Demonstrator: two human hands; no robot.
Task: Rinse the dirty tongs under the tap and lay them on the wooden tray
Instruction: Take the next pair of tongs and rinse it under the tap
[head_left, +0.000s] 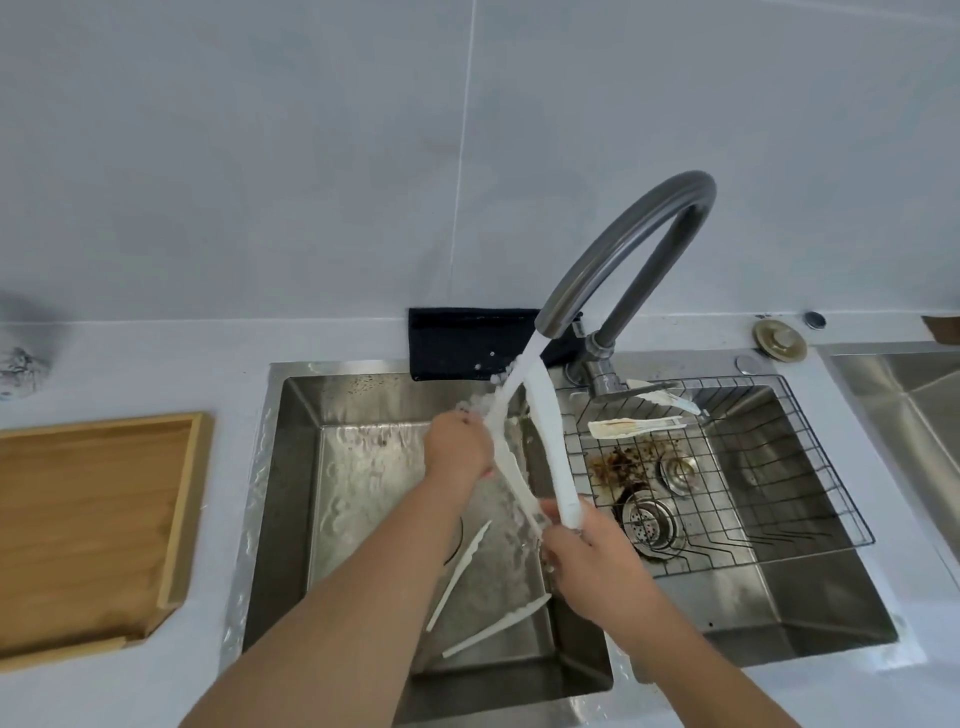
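A pair of white plastic tongs is held over the left sink basin, right under the running water from the grey tap. My right hand grips their hinged end low down. My left hand closes on one arm higher up, where the stream splashes. A second white pair of tongs lies on the floor of the left basin. A dirty, brown-stained pair rests on the wire rack in the right basin. The wooden tray sits bare on the counter at the left.
The right basin holds brown food residue and two drain strainers under the rack. A black cloth lies behind the sink. A round sink plug sits on the counter at the back right. Another steel basin starts at the far right.
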